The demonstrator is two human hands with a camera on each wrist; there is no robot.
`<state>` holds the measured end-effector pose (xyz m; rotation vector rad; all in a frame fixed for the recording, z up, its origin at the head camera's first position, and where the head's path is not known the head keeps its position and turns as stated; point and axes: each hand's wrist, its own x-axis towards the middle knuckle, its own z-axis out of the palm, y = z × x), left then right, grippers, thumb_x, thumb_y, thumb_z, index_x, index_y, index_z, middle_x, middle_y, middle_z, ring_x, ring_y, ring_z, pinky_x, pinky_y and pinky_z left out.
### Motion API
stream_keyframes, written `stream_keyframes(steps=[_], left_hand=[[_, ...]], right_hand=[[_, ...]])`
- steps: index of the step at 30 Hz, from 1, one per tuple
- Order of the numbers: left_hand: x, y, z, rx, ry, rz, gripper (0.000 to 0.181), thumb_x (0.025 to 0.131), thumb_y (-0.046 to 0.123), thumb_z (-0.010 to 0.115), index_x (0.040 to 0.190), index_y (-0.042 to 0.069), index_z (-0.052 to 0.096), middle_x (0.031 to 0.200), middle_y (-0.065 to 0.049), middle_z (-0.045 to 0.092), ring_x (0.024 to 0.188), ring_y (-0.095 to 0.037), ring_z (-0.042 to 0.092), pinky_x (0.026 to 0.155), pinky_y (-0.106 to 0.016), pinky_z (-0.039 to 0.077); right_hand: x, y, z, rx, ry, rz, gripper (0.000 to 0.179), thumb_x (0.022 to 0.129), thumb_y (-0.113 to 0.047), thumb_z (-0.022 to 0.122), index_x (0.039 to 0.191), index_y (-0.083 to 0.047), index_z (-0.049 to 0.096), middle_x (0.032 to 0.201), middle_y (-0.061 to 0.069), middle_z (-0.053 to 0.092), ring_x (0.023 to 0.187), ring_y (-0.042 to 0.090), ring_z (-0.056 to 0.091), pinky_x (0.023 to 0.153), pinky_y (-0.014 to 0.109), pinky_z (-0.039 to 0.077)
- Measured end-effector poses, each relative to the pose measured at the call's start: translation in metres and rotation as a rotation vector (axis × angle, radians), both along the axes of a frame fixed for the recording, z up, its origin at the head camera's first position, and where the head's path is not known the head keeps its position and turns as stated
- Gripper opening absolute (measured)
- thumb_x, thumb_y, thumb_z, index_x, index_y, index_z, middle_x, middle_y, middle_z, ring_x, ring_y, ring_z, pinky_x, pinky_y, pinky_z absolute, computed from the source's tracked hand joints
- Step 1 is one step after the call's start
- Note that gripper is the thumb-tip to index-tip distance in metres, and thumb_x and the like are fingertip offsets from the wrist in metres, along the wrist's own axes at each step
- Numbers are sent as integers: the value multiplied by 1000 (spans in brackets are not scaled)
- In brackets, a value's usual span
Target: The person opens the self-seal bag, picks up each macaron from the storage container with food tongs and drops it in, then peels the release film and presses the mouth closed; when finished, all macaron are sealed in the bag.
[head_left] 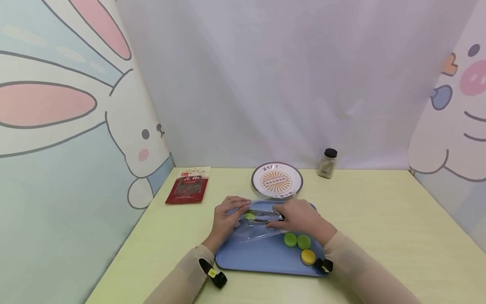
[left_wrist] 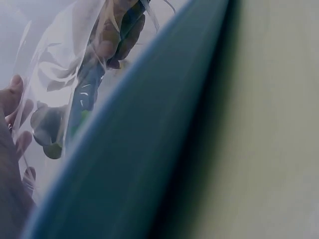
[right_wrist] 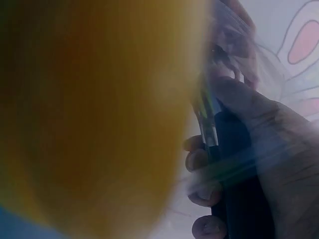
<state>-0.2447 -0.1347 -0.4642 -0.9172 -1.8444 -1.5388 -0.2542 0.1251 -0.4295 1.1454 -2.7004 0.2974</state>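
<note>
My left hand [head_left: 225,219] holds the side of a clear plastic bag [head_left: 250,233] above a blue tray [head_left: 262,258], its thumb and fingers pinching the film. My right hand [head_left: 301,214] grips the black handles of a pair of tongs [right_wrist: 238,169], whose metal arms reach into the bag. At the tongs' tips, inside the bag, is a green macaron [head_left: 249,215]. Two more green macarons, one [head_left: 290,240] beside the other [head_left: 304,242], and a yellow macaron [head_left: 308,257] lie on the tray's right side. Blurred yellow fills much of the right wrist view.
Behind the tray stands a round patterned plate [head_left: 277,180]. A red spice packet [head_left: 188,185] lies at the back left of the table. At the back right is a small jar [head_left: 327,164] with a black lid. Walls with cartoon rabbits border the table.
</note>
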Motion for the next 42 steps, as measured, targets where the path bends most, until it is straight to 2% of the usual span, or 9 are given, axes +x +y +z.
stream_keyframes(steps=[9, 21, 26, 33, 39, 42], left_hand=[[0, 2, 3, -8, 5, 8, 19, 82, -13, 74, 99, -8, 76, 100, -22, 72, 97, -37, 64, 90, -30, 51], [0, -1, 2, -21, 13, 17, 19, 82, -12, 75, 100, -7, 76, 100, -21, 73, 96, -38, 64, 90, -30, 51], [0, -1, 1, -22, 0, 17, 18, 84, -10, 74, 101, -7, 76, 101, -20, 73, 97, -37, 64, 90, -30, 51], [1, -1, 2, -14, -1, 18, 18, 83, -11, 74, 100, -8, 76, 100, -21, 72, 97, -39, 63, 90, -30, 51], [1, 0, 3, -8, 10, 18, 19, 82, -13, 74, 100, -8, 75, 99, -23, 72, 96, -40, 63, 89, -31, 52], [2, 0, 3, -5, 2, 36, 19, 82, -12, 75, 101, -8, 75, 100, -22, 72, 97, -39, 64, 90, -30, 51]], right_hand=[[1, -3, -4, -18, 112, -23, 48, 85, -66, 68, 74, -22, 52, 49, -11, 32, 42, 5, 35, 41, 26, 27], [0, -3, -4, -22, 132, -3, 47, 87, -66, 66, 77, -21, 55, 51, -12, 33, 43, 4, 34, 41, 26, 28], [0, -4, -5, -22, 107, -12, 47, 87, -67, 64, 78, -21, 57, 51, -12, 33, 43, 4, 34, 41, 26, 27], [-1, -3, -5, -39, 98, -9, 46, 88, -67, 63, 74, -25, 51, 51, -13, 32, 43, 2, 34, 41, 25, 26], [-1, -2, -4, -45, 85, -18, 48, 87, -70, 61, 79, -23, 57, 54, -15, 35, 46, 2, 37, 43, 24, 30], [0, 0, 0, -45, 61, -38, 47, 84, -71, 64, 79, -24, 56, 55, -15, 37, 47, 2, 39, 44, 25, 31]])
